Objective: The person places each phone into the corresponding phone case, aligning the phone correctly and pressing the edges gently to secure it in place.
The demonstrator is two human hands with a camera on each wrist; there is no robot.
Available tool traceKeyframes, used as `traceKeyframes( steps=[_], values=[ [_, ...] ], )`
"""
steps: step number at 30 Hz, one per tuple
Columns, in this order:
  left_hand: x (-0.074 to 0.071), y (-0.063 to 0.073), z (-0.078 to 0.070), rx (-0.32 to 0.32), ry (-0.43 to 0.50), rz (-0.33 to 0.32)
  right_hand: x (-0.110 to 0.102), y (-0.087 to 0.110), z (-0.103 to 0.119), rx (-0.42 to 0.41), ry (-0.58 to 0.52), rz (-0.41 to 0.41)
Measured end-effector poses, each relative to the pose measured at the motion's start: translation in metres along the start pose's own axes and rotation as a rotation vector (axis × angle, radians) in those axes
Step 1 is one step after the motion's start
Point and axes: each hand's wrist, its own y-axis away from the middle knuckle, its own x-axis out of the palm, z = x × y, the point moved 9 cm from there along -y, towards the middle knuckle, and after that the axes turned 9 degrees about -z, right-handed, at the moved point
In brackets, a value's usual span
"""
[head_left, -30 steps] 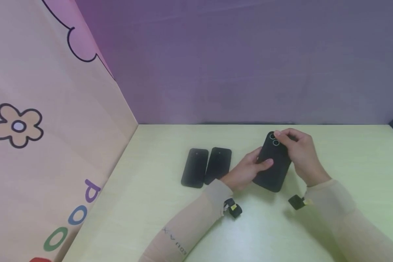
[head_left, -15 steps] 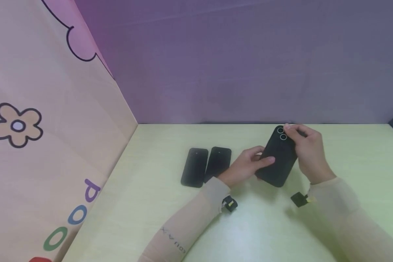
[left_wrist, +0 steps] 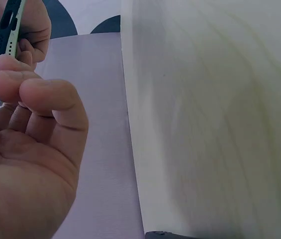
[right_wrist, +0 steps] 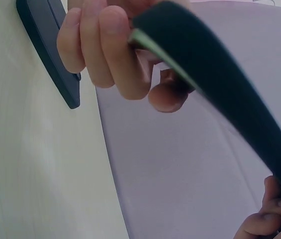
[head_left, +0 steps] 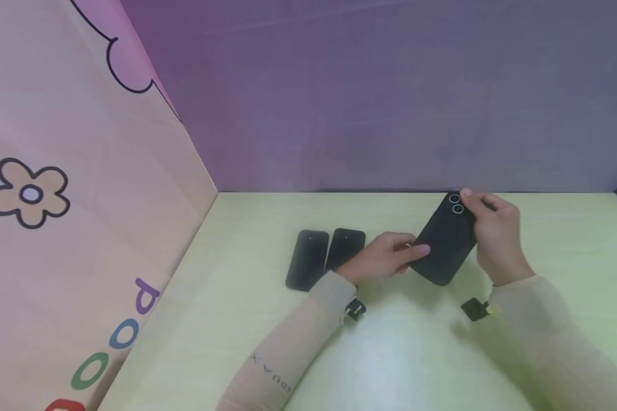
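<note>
Both hands hold a phone in a black case (head_left: 444, 242) above the table, its back with two ringed camera lenses facing up. My left hand (head_left: 383, 257) pinches the lower left edge, thumb over the back. At the top corner beside the lenses, my right hand (head_left: 499, 240) grips with thumb and curled fingers. A pale edge with small holes runs beside the slotted black case (left_wrist: 0, 42) in the left wrist view. In the right wrist view the case (right_wrist: 220, 84) slants past the fingers with a pale strip along its edge.
Two dark phones lie side by side on the pale table, one farther left (head_left: 307, 260) and one (head_left: 345, 245) partly hidden by my left hand. A purple backdrop (head_left: 391, 97) rises at the table's far edge. A printed panel (head_left: 97, 200) stands along the left side.
Both hands have moved the phone to the right and farther back, and it leans more to the right. The grips look much the same. The two phones on the table have stayed put.
</note>
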Motion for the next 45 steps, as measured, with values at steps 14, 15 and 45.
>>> traceKeyframes(
  steps=[14, 15, 45],
  values=[
    [0.003, -0.002, -0.003, 0.067, -0.073, -0.010, -0.003, 0.002, 0.003, -0.007, 0.001, -0.048],
    [0.003, -0.001, -0.003, 0.066, -0.075, -0.009, -0.002, 0.002, 0.003, -0.009, 0.002, -0.043],
    [0.010, 0.002, -0.003, 0.061, 0.021, 0.025, 0.004, 0.006, 0.008, -0.036, -0.010, 0.013]
  ],
)
